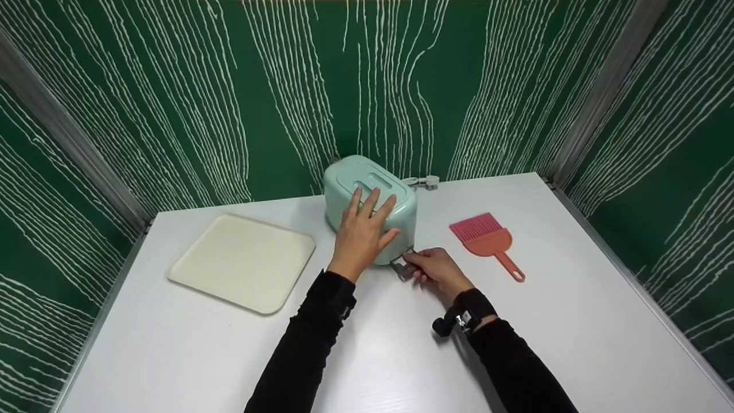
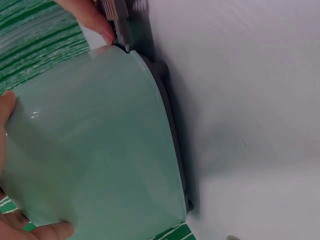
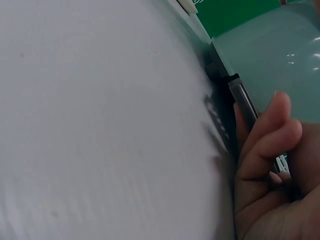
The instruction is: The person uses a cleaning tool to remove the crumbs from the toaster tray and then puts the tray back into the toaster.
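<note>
A mint-green toaster (image 1: 406, 212) stands near the back edge of the white table, turned at an angle. My left hand (image 1: 364, 235) rests on its top and near side, fingers spread and fairly straight. Low at the toaster's near right end, my right hand (image 1: 440, 269) pinches a grey crumb tray (image 1: 403, 268), which sticks partly out of the base. In the right wrist view the tray's metal edge (image 3: 244, 100) runs between curled fingers (image 3: 265, 150). The left wrist view shows the toaster's smooth side (image 2: 100, 140) and its dark base rim.
To the left lies a cream rectangular tray (image 1: 243, 261). On the right lies a small orange dustpan-shaped tool (image 1: 487, 244) with a pink bristle edge. A white plug (image 1: 431, 182) sits behind the toaster. Green, white-streaked walls (image 1: 287, 103) enclose the table's back and sides.
</note>
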A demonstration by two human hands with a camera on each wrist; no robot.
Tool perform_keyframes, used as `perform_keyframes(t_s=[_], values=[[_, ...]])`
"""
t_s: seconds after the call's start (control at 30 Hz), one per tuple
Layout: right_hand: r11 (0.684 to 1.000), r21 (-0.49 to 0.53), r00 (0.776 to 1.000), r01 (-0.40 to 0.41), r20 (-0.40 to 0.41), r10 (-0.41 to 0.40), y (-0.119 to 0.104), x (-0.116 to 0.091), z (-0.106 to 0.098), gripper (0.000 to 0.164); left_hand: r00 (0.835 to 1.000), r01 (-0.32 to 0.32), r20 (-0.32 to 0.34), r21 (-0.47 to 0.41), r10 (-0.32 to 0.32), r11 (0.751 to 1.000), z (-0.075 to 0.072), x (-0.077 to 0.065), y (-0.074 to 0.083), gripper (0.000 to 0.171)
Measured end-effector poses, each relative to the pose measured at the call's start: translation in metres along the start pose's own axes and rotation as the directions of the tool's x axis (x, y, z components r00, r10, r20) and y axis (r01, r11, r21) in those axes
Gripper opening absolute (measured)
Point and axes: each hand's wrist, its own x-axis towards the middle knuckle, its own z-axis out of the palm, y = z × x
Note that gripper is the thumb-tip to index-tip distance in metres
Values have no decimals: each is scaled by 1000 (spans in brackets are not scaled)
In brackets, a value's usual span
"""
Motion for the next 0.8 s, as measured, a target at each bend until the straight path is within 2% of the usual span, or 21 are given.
perform_keyframes(t_s=[0.53,0.8], values=[[999,-32,1000,-14,17,14,-1,1,-1,25,1000,14,18,-2,-14,1000,0,0,0,64],[999,-48,1000,-8,12,8,0,-1,-1,26,1000,11,0,-30,-11,999,-1,-2,1,64]])
